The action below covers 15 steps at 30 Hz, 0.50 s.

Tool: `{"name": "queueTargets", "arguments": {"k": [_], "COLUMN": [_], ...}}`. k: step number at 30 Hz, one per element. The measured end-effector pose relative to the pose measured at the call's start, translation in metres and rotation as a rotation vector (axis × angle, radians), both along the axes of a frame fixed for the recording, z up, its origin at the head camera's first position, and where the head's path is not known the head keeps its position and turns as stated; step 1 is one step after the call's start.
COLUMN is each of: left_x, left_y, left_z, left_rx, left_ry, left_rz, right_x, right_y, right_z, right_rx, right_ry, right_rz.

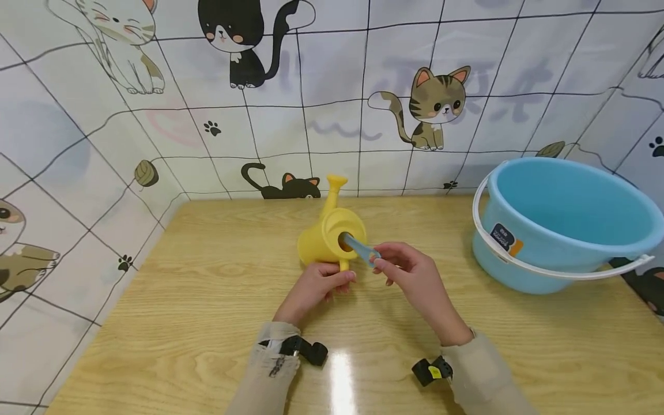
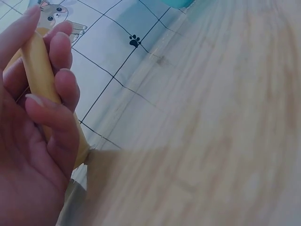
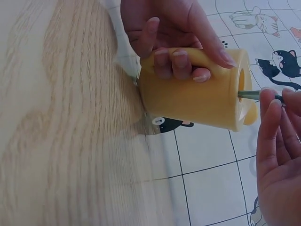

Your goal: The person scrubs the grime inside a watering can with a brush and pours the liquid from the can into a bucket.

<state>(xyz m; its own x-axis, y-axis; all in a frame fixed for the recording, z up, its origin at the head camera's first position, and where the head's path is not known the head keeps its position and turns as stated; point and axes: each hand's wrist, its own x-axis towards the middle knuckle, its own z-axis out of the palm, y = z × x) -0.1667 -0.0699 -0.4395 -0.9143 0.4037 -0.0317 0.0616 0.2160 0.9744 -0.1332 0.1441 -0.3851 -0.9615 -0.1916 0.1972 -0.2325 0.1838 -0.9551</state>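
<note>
A yellow toy watering can (image 1: 313,242) stands tilted on the table, its opening turned toward the right hand and its spout pointing to the back wall. My left hand (image 1: 316,288) grips its handle (image 2: 40,70), with the fingers curled round it in both wrist views. Between thumb and fingers, my right hand (image 1: 412,276) pinches the end of a blue-grey handle-like stick (image 1: 359,248). The stick's other end reaches into the can's round opening and is hidden inside. In the right wrist view, the right hand (image 3: 282,146) is just beside the can's mouth.
On the right of the wooden table (image 1: 207,300) stands a large light-blue bucket (image 1: 524,242) with a white handle (image 1: 487,236) hanging down its front. Behind the table is a wall covering (image 1: 332,132) with cat drawings and grid lines. Black straps with small devices sit on both wrists.
</note>
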Motion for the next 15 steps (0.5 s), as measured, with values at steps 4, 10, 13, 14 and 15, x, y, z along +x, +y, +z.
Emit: {"name": "queueTargets", "arguments": {"k": [4,10,13,14,15], "left_x": [0.000,0.003,0.002,0.002,0.000], "left_y": [0.001,0.002,0.002,0.002,0.003], "left_z": [-0.002,0.003,0.002,0.001,-0.001], "left_rx": [0.008,0.034,0.048,0.050,0.052], "left_ry": [-0.002,-0.008,-0.001,0.007,0.009], "left_rz": [0.004,0.032,0.052,0.058,0.062], "right_x": [0.001,0.011,0.017,0.018,0.018], "right_y": [0.000,-0.006,-0.010,-0.010,-0.010], "right_z": [-0.003,0.015,0.026,0.028,0.029], "right_rx": [-0.021,-0.043,-0.038,-0.037,-0.036], "right_ry": [-0.010,-0.039,-0.044,-0.041,-0.036], "right_rz": [-0.006,-0.015,-0.016,-0.014,-0.011]}}
